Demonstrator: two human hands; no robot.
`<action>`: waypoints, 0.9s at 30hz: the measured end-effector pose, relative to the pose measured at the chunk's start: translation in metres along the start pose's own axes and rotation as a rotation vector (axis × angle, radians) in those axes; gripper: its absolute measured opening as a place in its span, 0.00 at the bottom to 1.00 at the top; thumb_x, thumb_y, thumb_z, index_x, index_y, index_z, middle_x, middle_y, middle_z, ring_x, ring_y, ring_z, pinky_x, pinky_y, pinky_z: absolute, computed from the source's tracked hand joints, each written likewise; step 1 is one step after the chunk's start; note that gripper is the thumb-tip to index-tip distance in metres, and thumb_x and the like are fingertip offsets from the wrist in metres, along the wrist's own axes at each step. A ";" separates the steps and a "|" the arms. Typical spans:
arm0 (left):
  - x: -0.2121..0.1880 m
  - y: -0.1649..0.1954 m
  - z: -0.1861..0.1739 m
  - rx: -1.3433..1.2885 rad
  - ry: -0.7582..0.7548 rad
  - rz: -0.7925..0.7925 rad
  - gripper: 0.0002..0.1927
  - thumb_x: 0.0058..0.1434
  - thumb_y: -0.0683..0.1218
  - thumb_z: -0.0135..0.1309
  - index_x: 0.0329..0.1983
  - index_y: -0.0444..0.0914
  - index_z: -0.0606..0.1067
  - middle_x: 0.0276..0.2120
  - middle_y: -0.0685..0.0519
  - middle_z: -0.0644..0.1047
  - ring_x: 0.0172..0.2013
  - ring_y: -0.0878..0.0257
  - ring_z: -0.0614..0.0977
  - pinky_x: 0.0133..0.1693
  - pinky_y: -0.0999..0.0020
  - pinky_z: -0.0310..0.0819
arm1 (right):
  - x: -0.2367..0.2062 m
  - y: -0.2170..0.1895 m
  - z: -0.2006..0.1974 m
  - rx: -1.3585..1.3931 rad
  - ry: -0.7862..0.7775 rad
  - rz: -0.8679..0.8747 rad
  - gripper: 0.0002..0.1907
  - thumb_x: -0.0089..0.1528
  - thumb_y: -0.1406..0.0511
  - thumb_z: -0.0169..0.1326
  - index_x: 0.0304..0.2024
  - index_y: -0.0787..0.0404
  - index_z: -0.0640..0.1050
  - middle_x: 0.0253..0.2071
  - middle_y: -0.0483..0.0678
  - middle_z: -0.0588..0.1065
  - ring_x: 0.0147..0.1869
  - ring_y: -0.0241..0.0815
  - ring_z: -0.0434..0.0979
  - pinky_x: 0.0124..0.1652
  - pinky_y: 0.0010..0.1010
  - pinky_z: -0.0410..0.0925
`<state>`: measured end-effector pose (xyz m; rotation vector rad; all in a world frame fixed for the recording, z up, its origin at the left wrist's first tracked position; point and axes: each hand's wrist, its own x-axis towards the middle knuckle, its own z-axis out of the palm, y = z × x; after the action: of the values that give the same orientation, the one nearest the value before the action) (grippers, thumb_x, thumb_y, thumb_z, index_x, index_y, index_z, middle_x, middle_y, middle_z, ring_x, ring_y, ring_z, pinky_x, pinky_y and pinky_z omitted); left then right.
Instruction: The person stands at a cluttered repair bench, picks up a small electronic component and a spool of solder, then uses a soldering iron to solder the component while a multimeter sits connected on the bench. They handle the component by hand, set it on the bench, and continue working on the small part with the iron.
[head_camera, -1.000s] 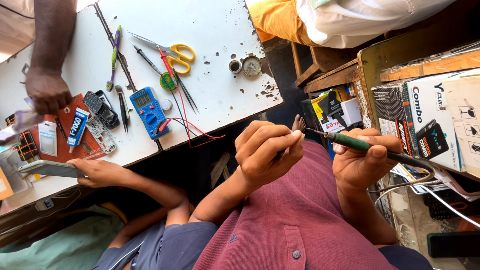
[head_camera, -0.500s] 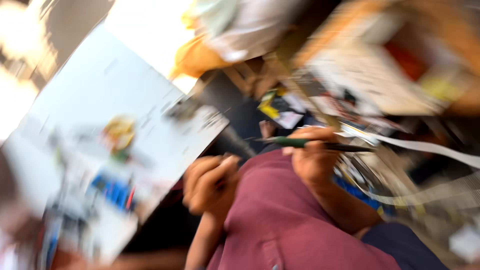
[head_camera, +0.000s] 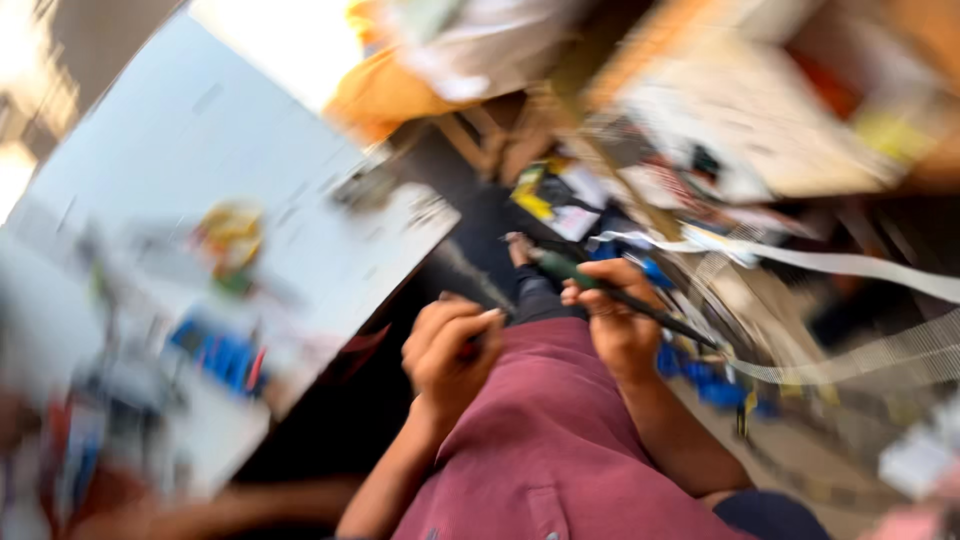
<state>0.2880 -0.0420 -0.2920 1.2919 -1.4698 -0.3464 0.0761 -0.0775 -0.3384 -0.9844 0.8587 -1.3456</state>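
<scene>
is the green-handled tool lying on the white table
No, the green-handled tool is held in the right hand, above the maroon-clothed lap and well away from the white table.

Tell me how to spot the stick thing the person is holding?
Find the maroon shirt low in the middle. Just above it, the right hand grips a long thin tool. It has a green handle and a dark shaft, unlike the white strips beside it.
</scene>
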 end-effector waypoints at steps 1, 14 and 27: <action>-0.004 0.000 -0.005 -0.002 0.018 -0.030 0.10 0.52 0.34 0.69 0.33 0.35 0.77 0.32 0.49 0.78 0.32 0.58 0.80 0.34 0.66 0.74 | 0.012 0.010 0.008 -0.028 -0.044 -0.020 0.13 0.68 0.70 0.58 0.54 0.69 0.76 0.45 0.51 0.75 0.47 0.44 0.80 0.48 0.35 0.75; -0.069 -0.008 -0.095 0.346 0.597 -0.457 0.10 0.53 0.33 0.67 0.35 0.35 0.78 0.33 0.51 0.78 0.32 0.60 0.79 0.35 0.68 0.74 | 0.158 0.074 0.208 -0.802 -0.743 -0.316 0.06 0.70 0.69 0.61 0.47 0.66 0.79 0.41 0.52 0.77 0.41 0.42 0.78 0.42 0.31 0.70; -0.069 -0.048 -0.110 0.349 0.644 -0.535 0.10 0.53 0.33 0.67 0.34 0.34 0.78 0.33 0.51 0.78 0.33 0.60 0.79 0.35 0.68 0.74 | 0.174 0.114 0.226 -0.896 -0.856 -0.255 0.06 0.71 0.69 0.60 0.47 0.67 0.79 0.41 0.52 0.76 0.39 0.40 0.77 0.40 0.30 0.70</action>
<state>0.3918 0.0439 -0.3250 1.8612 -0.6411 0.0037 0.3378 -0.2377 -0.3522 -2.2089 0.6458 -0.5444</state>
